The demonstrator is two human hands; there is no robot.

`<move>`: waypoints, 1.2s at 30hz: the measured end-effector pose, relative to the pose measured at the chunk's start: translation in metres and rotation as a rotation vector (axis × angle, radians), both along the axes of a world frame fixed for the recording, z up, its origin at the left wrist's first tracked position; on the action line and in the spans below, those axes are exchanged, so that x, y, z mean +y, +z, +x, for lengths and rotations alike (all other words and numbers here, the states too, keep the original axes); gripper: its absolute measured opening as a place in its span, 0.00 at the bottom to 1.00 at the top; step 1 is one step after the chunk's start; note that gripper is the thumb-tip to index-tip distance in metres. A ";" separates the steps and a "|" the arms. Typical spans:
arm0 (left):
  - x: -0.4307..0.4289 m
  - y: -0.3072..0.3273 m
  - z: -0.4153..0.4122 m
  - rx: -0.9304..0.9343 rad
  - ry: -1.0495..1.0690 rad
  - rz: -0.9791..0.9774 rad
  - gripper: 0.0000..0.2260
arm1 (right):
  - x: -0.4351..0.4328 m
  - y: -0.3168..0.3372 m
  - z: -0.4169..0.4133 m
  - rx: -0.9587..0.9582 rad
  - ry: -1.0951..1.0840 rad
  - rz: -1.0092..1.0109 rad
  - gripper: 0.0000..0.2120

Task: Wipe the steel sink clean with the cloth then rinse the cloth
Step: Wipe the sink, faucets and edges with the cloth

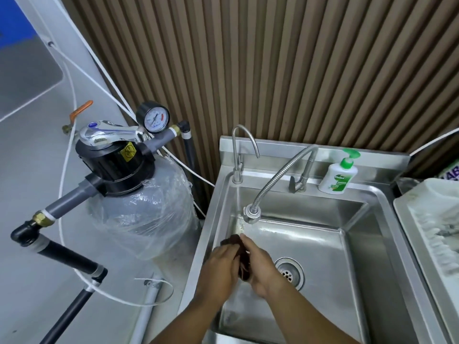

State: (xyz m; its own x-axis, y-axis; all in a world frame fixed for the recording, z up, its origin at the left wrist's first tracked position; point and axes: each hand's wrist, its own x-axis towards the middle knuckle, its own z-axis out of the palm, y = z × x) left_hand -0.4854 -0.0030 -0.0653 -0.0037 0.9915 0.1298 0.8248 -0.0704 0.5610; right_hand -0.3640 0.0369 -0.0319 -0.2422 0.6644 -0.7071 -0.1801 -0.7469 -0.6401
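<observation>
Rinsing under the flexible tap (pixel 252 216) at the sink's (pixel 372 244) back-left corner, your left hand (pixel 219 265) and right hand (pixel 260 266) clasp the dark cloth (pixel 242 256); knead it directly beneath the stream.

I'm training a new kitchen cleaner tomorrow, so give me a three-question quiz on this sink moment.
1. True or false: both hands hold the dark cloth inside the steel sink.
2. Which fixture has its head right above the cloth? A) the thin gooseneck tap B) the flexible hose faucet C) the soap bottle
3. Fill in: the drain lies to the ____ of the right hand in the head view.

Key: 1 true, the left hand and right hand grip it together. 2 B. 3 right.
</observation>
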 end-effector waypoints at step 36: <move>-0.043 0.092 0.117 -0.802 -0.207 -0.288 0.23 | -0.059 0.131 0.154 -0.148 -0.060 0.392 0.18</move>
State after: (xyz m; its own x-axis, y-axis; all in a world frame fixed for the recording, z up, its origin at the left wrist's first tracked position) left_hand -0.3689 -0.0455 0.0271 0.1967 0.9763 -0.0901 0.1607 0.0586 0.9853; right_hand -0.2101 -0.0221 0.0990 -0.1101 0.8997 -0.4224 -0.1004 -0.4329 -0.8958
